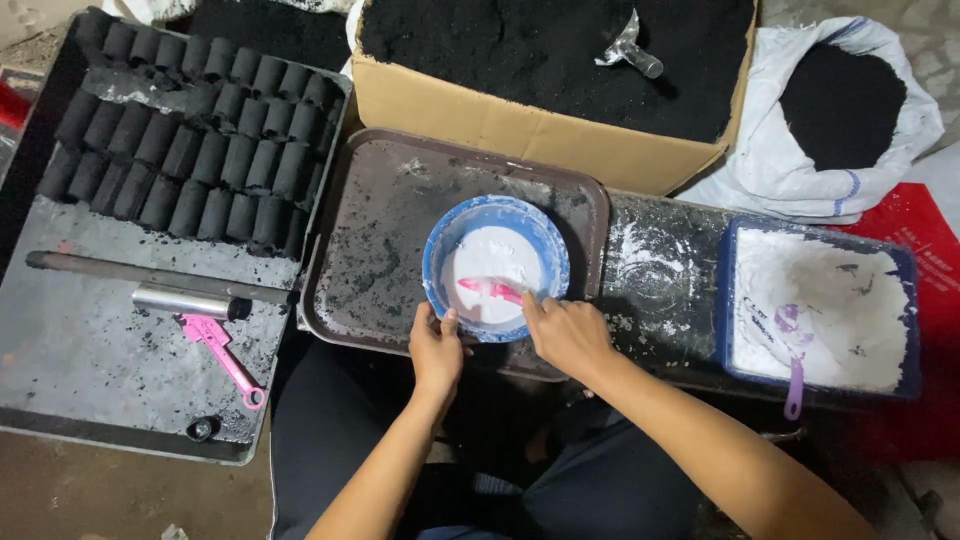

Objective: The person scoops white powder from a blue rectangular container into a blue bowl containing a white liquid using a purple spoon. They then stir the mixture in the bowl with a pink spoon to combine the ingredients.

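Right, nearest in, the left hand (437,350) clamps the near rim of the blue bowl (496,267), thumb over the edge, fingers curled beneath, while the right hand (565,332) pinches a pink spoon (490,289) lying in the white powder – best to keep that rim pinned and stir shallow so nothing spills over. The bowl sits on a dusty brown tray (380,230) – grimy, slippery footing. Left, a metal sheet (90,340) carries rows of black briquettes (190,140); right, a blue tub (818,305) of white powder. Farthest off, a cardboard box (540,120) of black powder
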